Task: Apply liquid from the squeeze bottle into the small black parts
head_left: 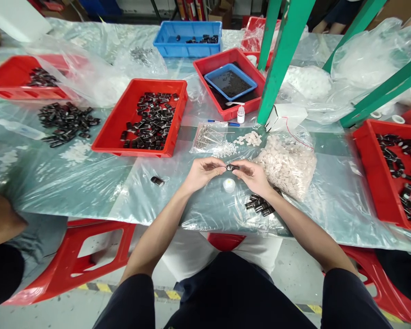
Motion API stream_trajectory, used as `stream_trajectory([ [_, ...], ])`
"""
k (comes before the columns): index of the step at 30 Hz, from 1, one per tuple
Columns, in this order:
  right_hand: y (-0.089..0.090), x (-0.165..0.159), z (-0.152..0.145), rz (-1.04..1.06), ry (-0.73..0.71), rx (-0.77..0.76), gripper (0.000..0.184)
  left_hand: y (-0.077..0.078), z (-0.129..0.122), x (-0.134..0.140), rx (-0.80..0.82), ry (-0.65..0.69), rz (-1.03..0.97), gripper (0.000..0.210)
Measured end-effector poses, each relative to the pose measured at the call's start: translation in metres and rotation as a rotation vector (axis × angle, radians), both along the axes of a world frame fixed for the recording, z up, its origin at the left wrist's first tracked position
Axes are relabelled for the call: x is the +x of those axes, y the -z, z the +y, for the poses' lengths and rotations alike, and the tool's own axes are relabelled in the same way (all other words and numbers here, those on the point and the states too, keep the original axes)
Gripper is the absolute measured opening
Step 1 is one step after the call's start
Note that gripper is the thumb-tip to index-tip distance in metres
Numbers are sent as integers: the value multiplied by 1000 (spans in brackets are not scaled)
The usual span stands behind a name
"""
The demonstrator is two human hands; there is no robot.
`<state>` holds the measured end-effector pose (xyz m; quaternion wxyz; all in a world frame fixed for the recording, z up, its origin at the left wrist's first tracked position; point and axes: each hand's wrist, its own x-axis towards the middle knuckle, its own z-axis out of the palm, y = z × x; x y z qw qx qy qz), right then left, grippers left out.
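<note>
In front of me, my right hand (252, 176) pinches a small shiny black part (230, 167) between thumb and fingers. My left hand (203, 173) is closed in a pinch at the left end of that part; anything small between its fingertips is too tiny to make out. Just below the hands stands a small round white container (229, 185) with a yellowish spot in it. Several similar black parts (260, 204) lie under my right forearm, and a single one (157, 181) rests to the left of my left hand.
A red bin (97, 147) of black parts stands left, beside a loose pile (66, 121). Beyond my hands are a bag of metal pins (207, 136), small white pieces (251, 138) and a little bottle (240, 114). A bag of pale pieces (287, 164) and green post (277, 68) stand right.
</note>
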<state>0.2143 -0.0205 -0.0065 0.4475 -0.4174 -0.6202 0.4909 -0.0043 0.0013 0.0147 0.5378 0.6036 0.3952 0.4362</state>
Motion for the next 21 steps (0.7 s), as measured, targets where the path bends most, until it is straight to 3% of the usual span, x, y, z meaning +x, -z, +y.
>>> stream_trajectory([
  [10, -1, 0, 0, -23, 6, -2, 35, -2, 0, 0, -76, 4, 3, 42],
  [21, 0, 1, -1, -85, -11, 99, 26, -5, 0, -6, -148, 87, 39, 43],
])
